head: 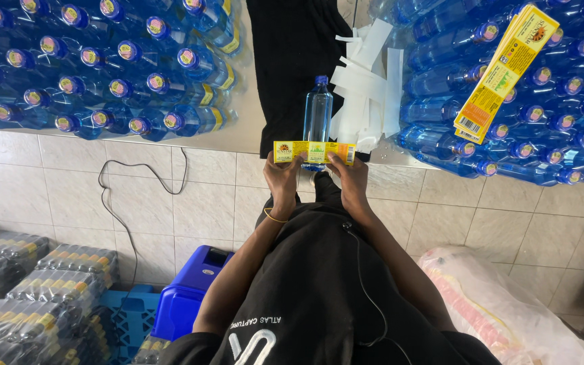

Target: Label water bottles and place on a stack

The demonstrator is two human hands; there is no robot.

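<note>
Your left hand [284, 177] and right hand [347, 177] pinch a yellow label [314, 152] flat between them, fingertips on its lower edge. Just beyond your fingers a clear blue bottle [318, 115] lies on the counter [245, 135], its cap pointing away, its base behind the label. Past your right fingers sit white backing strips [370, 81], and farther right a stack of labels [501, 74] rests on piled bottles [562, 122]. More bottles [103, 67] lie beyond your left fingers.

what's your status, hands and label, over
Both hands, left hand and right hand, pinch the yellow label flat by its ends. Clear bottle lies just behind it on the counter. White paper strips beside the bottle, not in the way.
</note>
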